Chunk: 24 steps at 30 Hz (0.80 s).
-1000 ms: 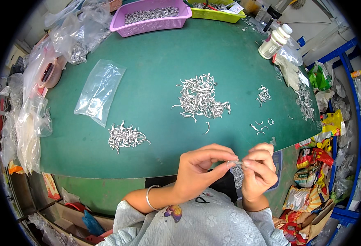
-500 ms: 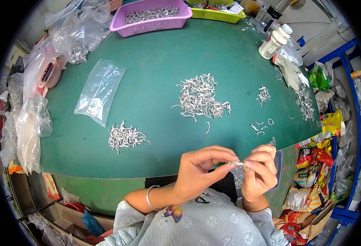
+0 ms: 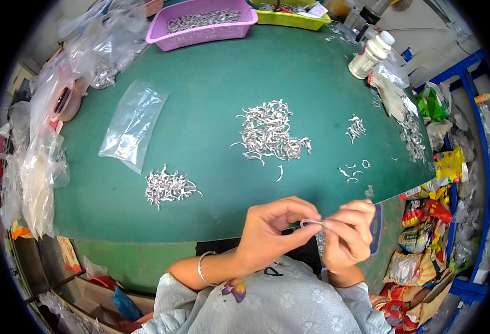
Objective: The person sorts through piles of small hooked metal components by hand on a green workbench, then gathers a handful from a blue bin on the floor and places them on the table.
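Note:
Between my two hands, just in front of the table's near edge, is a small curved silver metal piece (image 3: 312,221), shaped like an opened ring. My left hand (image 3: 275,229) pinches one end between thumb and fingertips. My right hand (image 3: 349,234) grips the other end the same way; its fingertips partly hide the piece. Beyond my hands a single curved piece (image 3: 279,173) lies by the large pile of silver curved pieces (image 3: 273,131). A smaller pile (image 3: 170,186) lies to the left. Further right are a little heap (image 3: 356,128) and several loose pieces (image 3: 352,171).
On the green table (image 3: 211,100) lies a clear plastic bag (image 3: 133,125). A purple basket (image 3: 200,30) and a yellow-green basket (image 3: 289,19), both with metal pieces, stand at the back. A white bottle (image 3: 371,54) and a glove (image 3: 390,94) are at the right. Plastic bags (image 3: 39,178) line the left edge.
My right hand has shifted slightly left and turned. The metal piece has moved a little left and tilted, still held between both hands. The whole view has shifted slightly.

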Tool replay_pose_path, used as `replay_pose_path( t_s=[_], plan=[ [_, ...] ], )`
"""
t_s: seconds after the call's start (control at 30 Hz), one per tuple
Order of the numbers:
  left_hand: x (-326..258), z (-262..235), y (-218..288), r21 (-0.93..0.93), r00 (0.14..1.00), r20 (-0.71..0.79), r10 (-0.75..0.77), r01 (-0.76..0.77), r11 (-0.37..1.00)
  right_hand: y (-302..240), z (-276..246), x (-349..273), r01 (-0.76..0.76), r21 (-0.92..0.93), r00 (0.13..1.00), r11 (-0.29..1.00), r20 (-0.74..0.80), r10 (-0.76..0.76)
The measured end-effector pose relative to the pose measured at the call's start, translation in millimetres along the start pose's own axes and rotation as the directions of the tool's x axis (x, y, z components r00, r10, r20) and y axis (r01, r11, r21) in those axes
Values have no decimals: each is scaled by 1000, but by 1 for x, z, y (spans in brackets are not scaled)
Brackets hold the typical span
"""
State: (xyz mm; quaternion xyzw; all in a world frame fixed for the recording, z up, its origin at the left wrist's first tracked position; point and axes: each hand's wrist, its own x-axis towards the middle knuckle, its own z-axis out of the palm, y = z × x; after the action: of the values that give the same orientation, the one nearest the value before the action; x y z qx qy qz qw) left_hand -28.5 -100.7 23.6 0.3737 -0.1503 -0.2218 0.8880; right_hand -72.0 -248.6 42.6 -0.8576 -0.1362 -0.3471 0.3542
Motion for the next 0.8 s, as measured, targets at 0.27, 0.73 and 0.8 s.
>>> replay_pose_path(
  t_s=[0.27,0.73,0.8],
  plan=[
    [2,0,-1,118,981,-102,-167,178,977,14,7,-18,-488,594,861,639,205,466],
    [3,-6,-5,-172,927,-84,-366,348,921,17,8,-21,-557,743,780,370,315,541],
    [3,-9,-6,-144,929,-131,-345,326,934,26,4,-18,-581,596,789,555,246,563]
  ],
)
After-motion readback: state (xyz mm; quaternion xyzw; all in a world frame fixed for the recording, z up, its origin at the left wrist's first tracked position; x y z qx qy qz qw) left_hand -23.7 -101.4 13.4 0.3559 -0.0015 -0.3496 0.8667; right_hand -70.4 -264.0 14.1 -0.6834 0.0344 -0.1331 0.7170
